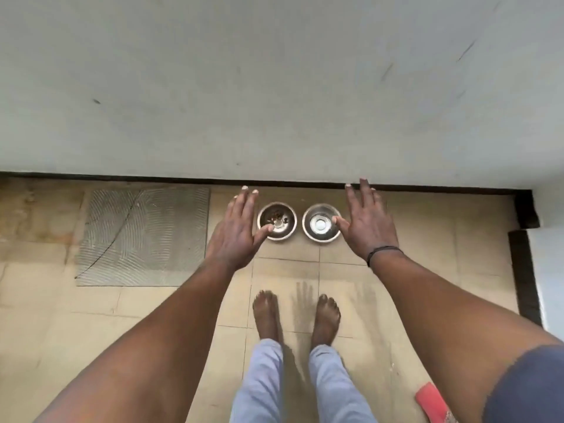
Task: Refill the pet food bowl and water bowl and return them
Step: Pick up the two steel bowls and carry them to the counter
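Left hand (236, 230) at nine o'clock of food bowl (277, 221), fingers spread; right hand (367, 222) at three o'clock of water bowl (321, 223), fingers spread, holding nothing.

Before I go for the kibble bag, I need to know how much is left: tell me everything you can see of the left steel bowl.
The left steel bowl is round, shiny metal, upright on the tiled floor near the wall base, beside and apart from its twin. Only a few brown bits lie around its bottom; otherwise bare metal shows. The left hand hovers open above its left edge, not gripping it.
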